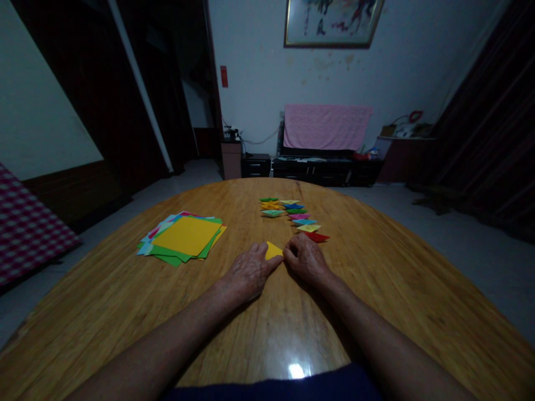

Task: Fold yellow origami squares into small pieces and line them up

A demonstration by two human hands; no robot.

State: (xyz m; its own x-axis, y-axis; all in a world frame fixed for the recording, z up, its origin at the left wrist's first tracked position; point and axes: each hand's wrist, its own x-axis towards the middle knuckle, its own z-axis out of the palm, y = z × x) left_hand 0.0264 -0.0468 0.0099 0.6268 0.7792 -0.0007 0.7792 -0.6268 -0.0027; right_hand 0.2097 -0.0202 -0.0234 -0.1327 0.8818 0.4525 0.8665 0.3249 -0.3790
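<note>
A small folded piece of yellow paper (pixel 273 250) lies on the wooden table between my hands. My left hand (pixel 249 269) holds its left side, with the thumb along its near edge and the fingers at its far left. At its right corner, my right hand (pixel 305 257) is closed in a pinch. The fingers cover parts of the paper, so its full shape is hidden. Just beyond my right hand sits a red folded paper boat (pixel 316 237). Behind it, several more small folded boats in various colours stand in two rows, among them a pale yellow one (pixel 309 228).
To the left lies a loose stack of square coloured sheets with a yellow sheet (pixel 188 235) on top. The round table (pixel 125 312) curves away toward a low black cabinet (pixel 309 167). A pink cloth (pixel 326 127) hangs above the cabinet. A checked cloth (pixel 29 228) is at the far left.
</note>
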